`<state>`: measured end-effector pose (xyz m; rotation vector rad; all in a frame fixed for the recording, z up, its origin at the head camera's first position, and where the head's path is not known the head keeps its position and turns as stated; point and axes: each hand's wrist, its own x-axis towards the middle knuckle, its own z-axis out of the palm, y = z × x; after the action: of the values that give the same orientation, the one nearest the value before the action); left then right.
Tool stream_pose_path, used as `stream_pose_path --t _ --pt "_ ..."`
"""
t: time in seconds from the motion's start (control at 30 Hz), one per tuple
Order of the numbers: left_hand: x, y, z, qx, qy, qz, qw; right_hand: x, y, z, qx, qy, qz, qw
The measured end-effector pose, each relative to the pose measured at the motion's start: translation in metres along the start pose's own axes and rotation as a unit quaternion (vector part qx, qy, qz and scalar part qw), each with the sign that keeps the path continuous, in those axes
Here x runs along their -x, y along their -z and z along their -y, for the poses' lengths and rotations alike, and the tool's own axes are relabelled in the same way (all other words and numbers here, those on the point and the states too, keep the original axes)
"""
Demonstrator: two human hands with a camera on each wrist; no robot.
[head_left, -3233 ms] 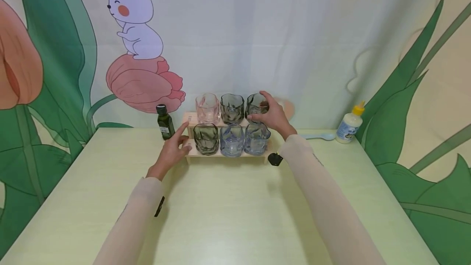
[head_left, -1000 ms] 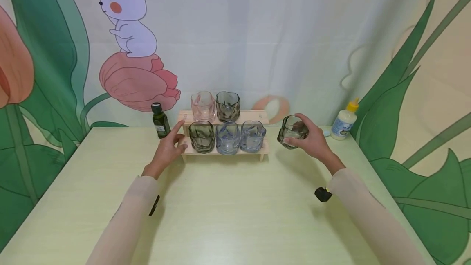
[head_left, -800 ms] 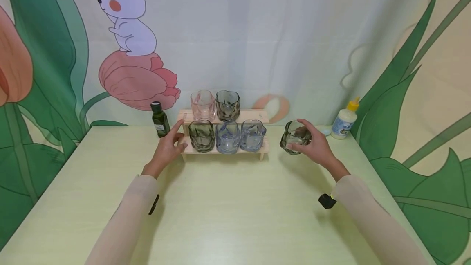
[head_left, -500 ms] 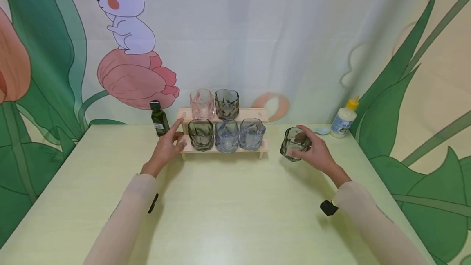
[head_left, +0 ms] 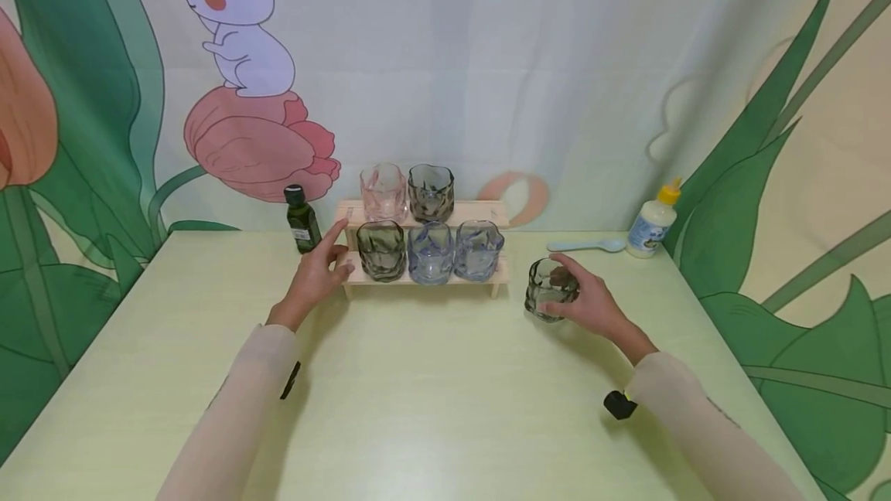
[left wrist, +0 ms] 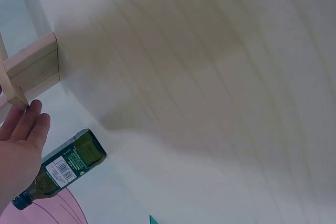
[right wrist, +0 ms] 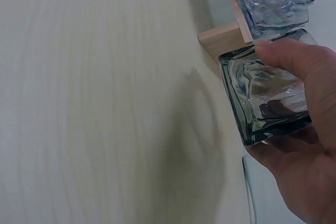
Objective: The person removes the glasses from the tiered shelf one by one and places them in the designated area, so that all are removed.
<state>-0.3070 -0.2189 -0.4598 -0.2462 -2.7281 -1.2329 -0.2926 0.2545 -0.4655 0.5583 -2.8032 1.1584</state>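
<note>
My right hand [head_left: 590,301] holds a dark grey drinking glass [head_left: 539,284] upright, thumb and fingers on either side, right of a two-tier wooden rack [head_left: 480,213]. The right wrist view shows the same glass [right wrist: 262,93] near the rack's end; whether its base touches the table I cannot tell. My left hand [head_left: 316,277] touches the rack's left end with fingers extended; in the left wrist view its fingertips meet the wooden edge [left wrist: 16,95]. On the upper tier stand a pink glass [head_left: 383,195] and a grey glass [head_left: 431,195]. The lower tier bears a dark green-grey glass [head_left: 380,253] and two bluish glasses [head_left: 430,255].
A dark green bottle [head_left: 302,219] stands left of the rack, close to my left hand. At the back right are a pale blue spoon [head_left: 588,246] and a white bottle with a yellow cap [head_left: 653,223]. A printed curtain [head_left: 445,60] hangs behind the table [head_left: 418,393].
My right hand took the grey glass off the upper tier's right end, moved it right, then lowered it toward the table nearer me. The left hand stays at the rack.
</note>
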Motion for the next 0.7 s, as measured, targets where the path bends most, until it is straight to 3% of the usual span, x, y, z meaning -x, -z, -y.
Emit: stream_pose_path --t 0.5,0.7 --pt "-0.001 -0.002 0.001 0.003 0.013 0.003 0.9999 0.008 -0.013 -0.002 -0.008 -0.009 0.015 0.9998" --pt "-0.002 -0.001 0.001 0.005 0.02 0.005 0.9998 0.005 -0.012 -0.002 -0.022 0.004 0.042 0.9989"
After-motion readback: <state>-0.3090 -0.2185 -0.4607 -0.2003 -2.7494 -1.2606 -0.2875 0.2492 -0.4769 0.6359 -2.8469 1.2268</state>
